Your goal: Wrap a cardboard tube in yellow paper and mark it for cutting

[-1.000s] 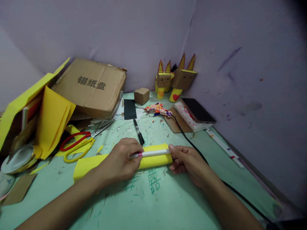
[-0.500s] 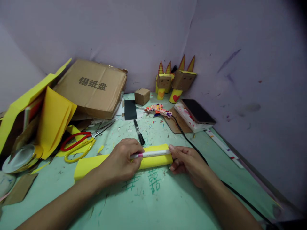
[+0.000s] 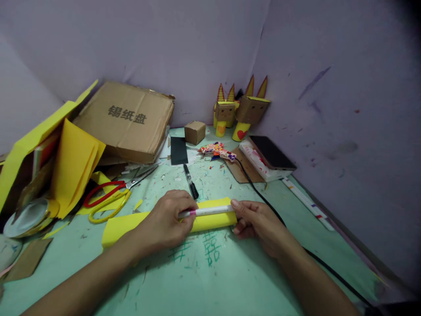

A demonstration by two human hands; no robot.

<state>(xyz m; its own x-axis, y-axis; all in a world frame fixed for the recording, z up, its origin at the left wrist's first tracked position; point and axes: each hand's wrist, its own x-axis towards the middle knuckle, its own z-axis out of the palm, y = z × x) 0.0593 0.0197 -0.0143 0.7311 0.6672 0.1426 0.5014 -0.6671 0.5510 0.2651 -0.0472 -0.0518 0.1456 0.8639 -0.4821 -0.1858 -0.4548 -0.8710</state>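
1. The fingers (image 3: pixel 184 206) of the left hand (image 3: pixel 166 221) are curled over one end of a white pen (image 3: pixel 207 211), which is gripped near its pink band
2. The fingers (image 3: pixel 235 205) of the right hand (image 3: pixel 259 224) are bent, and the pen's other end is pressed by a fingertip; whether it is truly gripped there cannot be told
3. The pen is laid lengthwise along a strip of yellow paper (image 3: pixel 210 219), which is partly curled around it and lies flat on the green table (image 3: pixel 204 281), just above some green scribbled characters (image 3: pixel 207 248)
4. A black marker (image 3: pixel 190 180) is seen just beyond the left hand, and red and yellow scissors (image 3: pixel 108 197) lie to the left, well apart from the pen
5. A black cable (image 3: pixel 263 197) is run past the right hand toward a patterned glue gun (image 3: pixel 217 150)
6. A cardboard box (image 3: pixel 126 120) and two cardboard figures (image 3: pixel 240 112) are placed at the far wall
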